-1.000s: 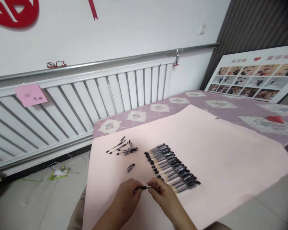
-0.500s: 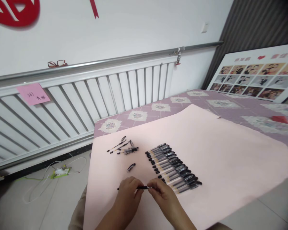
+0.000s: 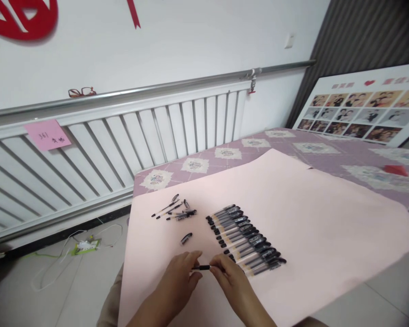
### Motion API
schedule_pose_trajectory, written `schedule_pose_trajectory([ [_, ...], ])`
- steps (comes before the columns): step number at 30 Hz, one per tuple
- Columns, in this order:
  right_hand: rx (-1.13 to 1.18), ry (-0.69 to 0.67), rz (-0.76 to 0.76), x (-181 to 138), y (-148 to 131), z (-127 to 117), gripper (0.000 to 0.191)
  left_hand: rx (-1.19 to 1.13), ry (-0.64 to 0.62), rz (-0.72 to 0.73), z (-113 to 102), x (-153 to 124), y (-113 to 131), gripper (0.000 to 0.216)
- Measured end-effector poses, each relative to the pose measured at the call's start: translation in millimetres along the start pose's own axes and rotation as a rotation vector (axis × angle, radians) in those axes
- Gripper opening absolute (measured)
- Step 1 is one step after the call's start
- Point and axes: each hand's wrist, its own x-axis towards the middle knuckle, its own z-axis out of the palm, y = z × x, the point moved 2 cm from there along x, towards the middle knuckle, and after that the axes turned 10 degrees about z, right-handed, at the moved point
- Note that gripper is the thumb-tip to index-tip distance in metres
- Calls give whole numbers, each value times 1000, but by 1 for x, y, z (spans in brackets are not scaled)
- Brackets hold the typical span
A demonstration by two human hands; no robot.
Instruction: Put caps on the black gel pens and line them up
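Between my two hands, close to the near edge of the pink sheet [image 3: 313, 218], is an uncapped pen [image 3: 205, 267] with a black grip. My left hand [image 3: 182, 274] is closed around its barrel, most of which is hidden. The fingertips of my right hand [image 3: 226, 272] pinch the tip end. Just beyond my left hand lies a loose pen cap [image 3: 186, 238]. A slanting row of capped pens [image 3: 247, 238] rests beyond and to the right of my right hand. Farther left, several uncapped pens [image 3: 172, 209] and caps lie scattered.
The pink sheet covers part of a purple patterned tablecloth [image 3: 282, 143]. Behind the table run a white radiator [image 3: 157, 131] and a metal pipe with glasses [image 3: 82, 92] on it. A photo board [image 3: 361, 106] leans at right. A power strip [image 3: 87, 246] lies on the floor.
My left hand has shifted slightly along the pen, with its fingers a little looser, and the pen's back end no longer shows. My right hand stays at the tip.
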Motion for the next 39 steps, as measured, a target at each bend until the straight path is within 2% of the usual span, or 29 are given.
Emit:
schedule_pose_trajectory([
  [4,5,18,23,1,0,-2,14,99,-71,19,-14,1,-3,27],
  [7,6,18,32,1,-1,-2,14,114,-121,22,-20,2,-2,25],
  [19,-14,77,31,3,4,2,23,-28,10,-10,-10,2,-9,12],
  [23,41,50,34,2,5,2,11,-57,35,-16,-11,1,-10,12],
  [27,22,28,33,2,5,2,8,-50,43,-19,-11,-1,-7,11],
  [34,-89,32,8,2,2,1,29,-30,52,-10,-8,1,-9,10],
  [39,12,35,35,0,3,1,14,-37,54,-17,-8,1,-9,11],
])
